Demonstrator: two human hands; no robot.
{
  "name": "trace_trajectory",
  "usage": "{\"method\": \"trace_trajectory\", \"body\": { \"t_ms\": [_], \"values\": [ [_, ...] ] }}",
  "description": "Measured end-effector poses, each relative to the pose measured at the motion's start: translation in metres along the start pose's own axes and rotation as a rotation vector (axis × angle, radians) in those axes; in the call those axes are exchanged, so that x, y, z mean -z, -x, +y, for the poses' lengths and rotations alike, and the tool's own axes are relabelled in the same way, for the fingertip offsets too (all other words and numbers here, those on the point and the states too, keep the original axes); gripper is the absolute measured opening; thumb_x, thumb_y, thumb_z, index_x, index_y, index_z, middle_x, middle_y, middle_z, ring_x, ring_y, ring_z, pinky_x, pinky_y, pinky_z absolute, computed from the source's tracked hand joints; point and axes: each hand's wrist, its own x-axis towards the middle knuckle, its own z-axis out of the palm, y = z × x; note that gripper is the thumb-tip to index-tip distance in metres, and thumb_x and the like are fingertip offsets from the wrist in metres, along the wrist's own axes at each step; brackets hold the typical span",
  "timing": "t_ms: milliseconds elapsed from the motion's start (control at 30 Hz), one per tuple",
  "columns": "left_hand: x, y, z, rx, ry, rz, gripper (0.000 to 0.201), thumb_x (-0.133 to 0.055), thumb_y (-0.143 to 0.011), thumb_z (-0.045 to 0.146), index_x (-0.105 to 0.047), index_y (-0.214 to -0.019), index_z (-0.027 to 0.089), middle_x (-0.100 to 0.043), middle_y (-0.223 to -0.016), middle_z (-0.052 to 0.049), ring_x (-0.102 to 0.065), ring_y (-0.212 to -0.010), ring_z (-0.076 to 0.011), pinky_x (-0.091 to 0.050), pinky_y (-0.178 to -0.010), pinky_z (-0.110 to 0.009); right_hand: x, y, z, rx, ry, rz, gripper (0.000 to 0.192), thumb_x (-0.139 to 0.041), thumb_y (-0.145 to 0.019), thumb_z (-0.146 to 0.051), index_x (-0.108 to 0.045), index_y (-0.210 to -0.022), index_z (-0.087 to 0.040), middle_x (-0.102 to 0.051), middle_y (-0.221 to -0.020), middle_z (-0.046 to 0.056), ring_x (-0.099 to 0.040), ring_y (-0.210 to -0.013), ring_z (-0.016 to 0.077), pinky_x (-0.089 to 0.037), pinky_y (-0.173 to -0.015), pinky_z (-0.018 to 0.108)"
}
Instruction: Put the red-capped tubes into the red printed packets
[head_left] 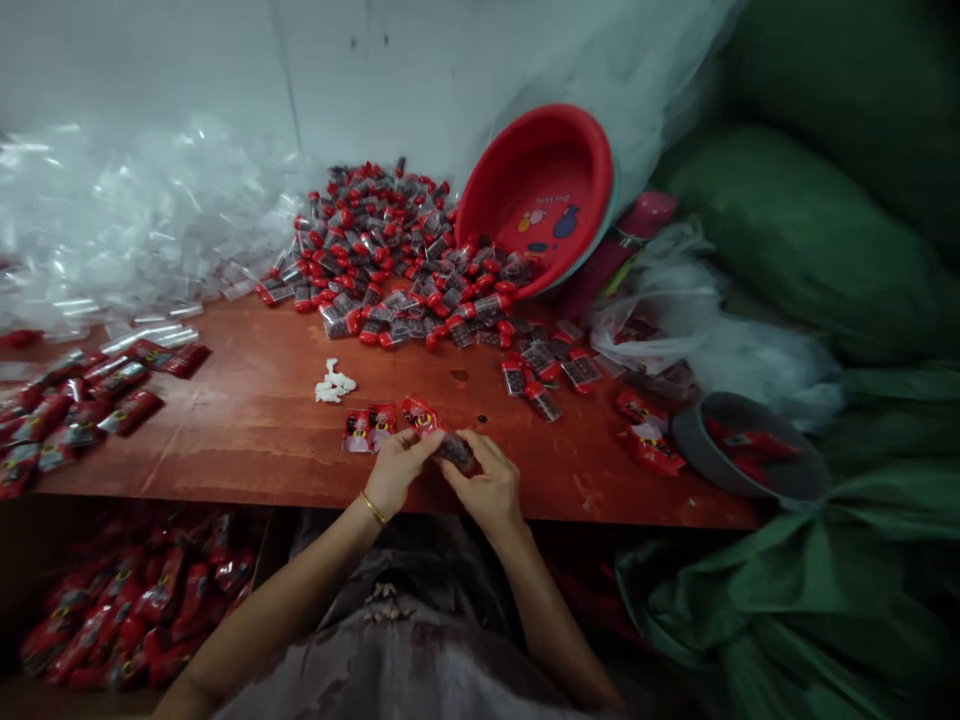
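My left hand [394, 472], with a gold bangle at the wrist, and my right hand [489, 488] meet over the table's front edge. Between their fingers is a small clear container [457, 453] with dark contents; its left end is hidden by my left fingers. A red printed wrapper [420, 414] lies just beyond my left fingertips, touching or nearly touching them. Left of it, flat red printed wrappers [358, 430] rest on the wood. Farther back sits a little heap of white scraps [334, 382].
A pile of red-capped containers [390, 250] spreads before a tilted red basin [581, 140]. Clear plastic sleeves [135, 210] heap at left, above wrapped red packs [82, 410]. More packs [150, 600] fill a box below. A grey bowl [701, 455] and green sacks [810, 230] stand right.
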Motion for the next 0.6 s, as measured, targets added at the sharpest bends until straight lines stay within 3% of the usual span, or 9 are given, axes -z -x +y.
{"method": "trace_trajectory", "body": {
  "t_ms": [200,600],
  "values": [
    [-0.011,0.001,-0.008,-0.047,0.022,-0.005,0.042,-0.086,-0.043,0.044,-0.066,-0.059,0.012,-0.064,-0.055,-0.001,-0.054,-0.049,-0.0072,-0.043,-0.050,-0.019,-0.003,0.004,-0.002,0.010,0.031,0.112,0.023,-0.062,-0.080,-0.029,-0.060,-0.100,-0.019,-0.067,-0.083,0.005,-0.065,-0.075,0.0181,-0.052,-0.068,0.028],
    [-0.045,0.011,-0.032,-0.115,-0.109,0.019,0.042,-0.084,-0.046,0.045,-0.067,-0.064,0.012,-0.065,-0.059,0.000,-0.056,-0.054,-0.0094,-0.043,-0.055,-0.021,0.021,0.020,0.015,-0.082,-0.123,0.184,0.022,-0.065,-0.079,-0.032,-0.060,-0.098,-0.021,-0.068,-0.083,0.006,-0.065,-0.075,0.0195,-0.052,-0.070,0.030]
  ]
}}
